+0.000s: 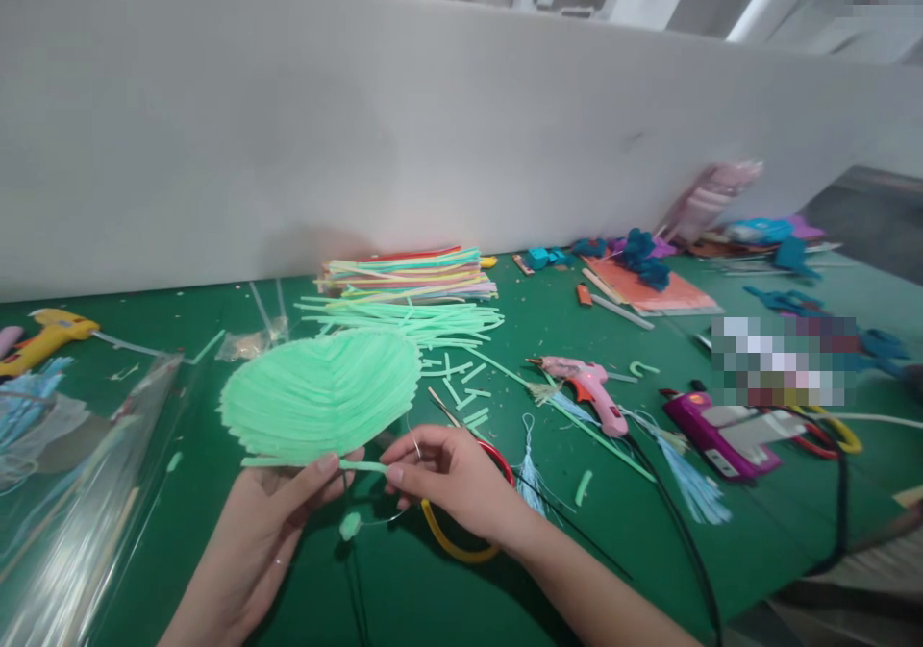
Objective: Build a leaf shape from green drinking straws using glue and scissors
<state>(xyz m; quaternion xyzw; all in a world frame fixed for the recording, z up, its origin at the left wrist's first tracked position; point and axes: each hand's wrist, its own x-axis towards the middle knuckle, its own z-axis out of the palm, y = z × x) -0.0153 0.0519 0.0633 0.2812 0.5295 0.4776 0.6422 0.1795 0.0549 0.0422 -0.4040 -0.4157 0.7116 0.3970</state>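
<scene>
Fingers of the left hand (263, 527) pinch the lower edge of a green leaf shape (321, 394) made of straws, with the thumb on top near the short stem (364, 466). Fingers of the right hand (451, 479) close on the other end of this stem, so both hands hold the same piece from two sides and the thumbs are almost touching. The leaf shape stands tilted just above the fingers, over the green table (635, 551).

Under the right hand lie scissors with red and yellow handles (461, 541), partly hidden by the palm. A thin wire loop and a small green bit (350, 526) hang just below the fingers. Behind the leaf shape, farther from the fingers, is a bundle of loose green straws (411, 320) and behind it a stack of colored straws (411, 275). Short cut straw pieces (461, 383) are scattered between this bundle and the right hand. To the right of the fingers lies a pink glue gun (587, 387), then a purple tool (728, 431) with black cords (685, 541). Far to the left is a yellow glue gun (47, 335), and clear plastic packaging (79, 493) lies beside the left hand.
</scene>
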